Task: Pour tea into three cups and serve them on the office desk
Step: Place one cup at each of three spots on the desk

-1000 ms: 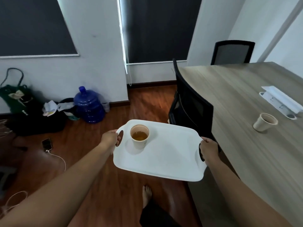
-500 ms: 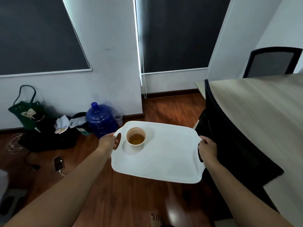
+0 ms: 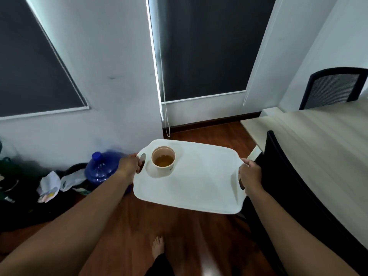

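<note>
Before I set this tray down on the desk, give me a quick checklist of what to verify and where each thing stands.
1. Left hand gripping the tray handle: ok.
2. Right hand gripping the other handle: ok.
3. Cup upright, tea below the rim: ok.
4. Cup centred on the tray: not ok, it sits near the left handle.
5. Tray level: not ok, it looks slightly tilted.
6. Path to the desk: not ok, a black chair stands between the tray and the desk.
</note>
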Demonstrator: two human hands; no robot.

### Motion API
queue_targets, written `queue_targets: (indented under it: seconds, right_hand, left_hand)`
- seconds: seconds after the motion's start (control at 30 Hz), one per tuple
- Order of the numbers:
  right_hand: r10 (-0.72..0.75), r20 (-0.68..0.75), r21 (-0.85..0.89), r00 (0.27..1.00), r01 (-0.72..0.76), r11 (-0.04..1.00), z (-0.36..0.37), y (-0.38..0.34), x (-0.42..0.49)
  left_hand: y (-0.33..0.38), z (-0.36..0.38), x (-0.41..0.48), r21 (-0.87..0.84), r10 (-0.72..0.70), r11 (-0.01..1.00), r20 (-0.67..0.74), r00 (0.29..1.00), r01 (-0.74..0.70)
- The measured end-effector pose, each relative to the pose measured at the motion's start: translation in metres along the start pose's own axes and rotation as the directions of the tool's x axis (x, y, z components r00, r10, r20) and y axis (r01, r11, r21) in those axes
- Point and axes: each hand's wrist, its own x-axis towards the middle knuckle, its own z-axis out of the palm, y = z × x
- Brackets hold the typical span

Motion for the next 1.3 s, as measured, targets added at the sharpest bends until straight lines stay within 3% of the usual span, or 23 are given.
queue_targets:
  seconds: [0.37, 0.6, 0.97, 1.17, 1.3]
  right_hand:
    - [0.108, -0.255, 0.089, 0.961, -0.088, 0.992, 0.075, -0.062, 0.082]
    - [0.122, -0.372, 0.118, 0.92, -0.084, 0.99, 0.085, -0.096, 0.109]
    - [0.175, -0.491, 0.14, 0.853, -0.121, 0.983, 0.065, -0.118, 0.216]
    - [0.146, -0.613, 0.048, 0.777, -0.148, 0.988, 0.04, -0.136, 0.279]
    - [0.205, -0.66, 0.088, 0.723, -0.197, 0.976, 0.02, -0.138, 0.315]
  left_hand:
    - [0.126, 0.042, 0.148, 0.057, 0.095, 0.992, 0.199, 0.975, -0.109]
    - [0.183, 0.094, 0.213, 0.067, 0.116, 0.987, 0.325, 0.939, -0.145]
    - [0.253, 0.225, 0.28, 0.104, 0.178, 0.963, 0.451, 0.874, -0.249]
    - [0.292, 0.31, 0.292, 0.15, 0.146, 0.959, 0.471, 0.87, -0.242]
    - [0.314, 0.373, 0.299, 0.201, 0.162, 0.934, 0.494, 0.854, -0.294]
